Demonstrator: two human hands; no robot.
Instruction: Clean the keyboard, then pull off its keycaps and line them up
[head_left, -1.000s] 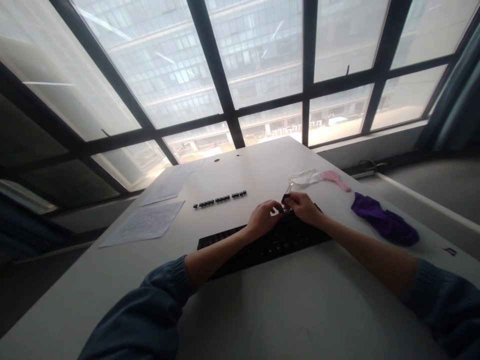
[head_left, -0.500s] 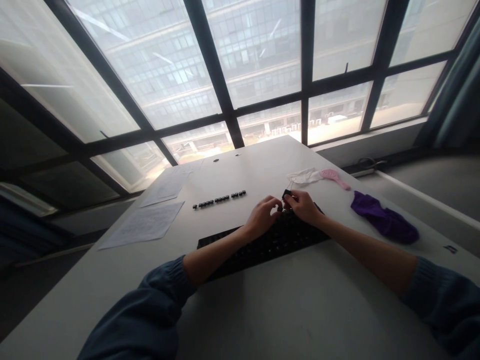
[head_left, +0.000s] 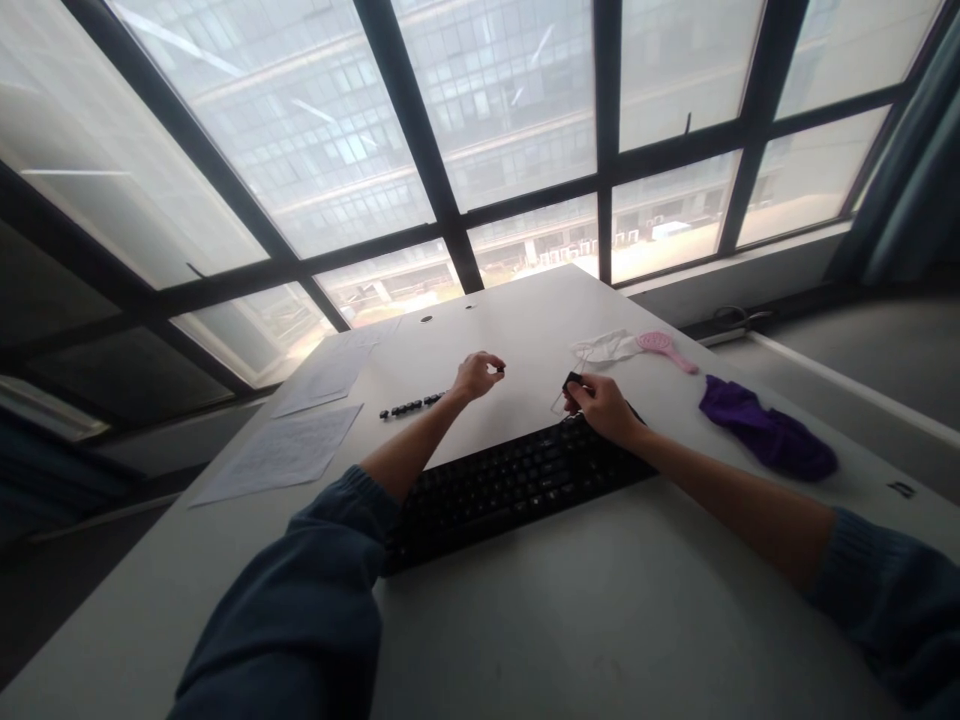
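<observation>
A black keyboard (head_left: 517, 485) lies at a slant on the white table. My left hand (head_left: 478, 376) is beyond the keyboard, pinching a small black keycap (head_left: 500, 370) between thumb and fingertips. Under and beside that hand runs a row of black keycaps (head_left: 409, 407), its right part hidden by the hand and forearm. My right hand (head_left: 600, 405) is over the keyboard's far right corner, closed on a small black tool (head_left: 572, 381) with thin wire loops that reach down toward the keys.
Papers (head_left: 281, 455) lie on the left of the white table (head_left: 600, 620). To the right are a crumpled white item (head_left: 607, 346), a pink hairbrush (head_left: 664, 347) and a purple cloth (head_left: 765, 428). Large windows stand behind the table.
My left hand has moved from the keyboard's far edge leftward and away, to the right end of the keycap row, carrying a keycap. My right hand has hardly moved.
</observation>
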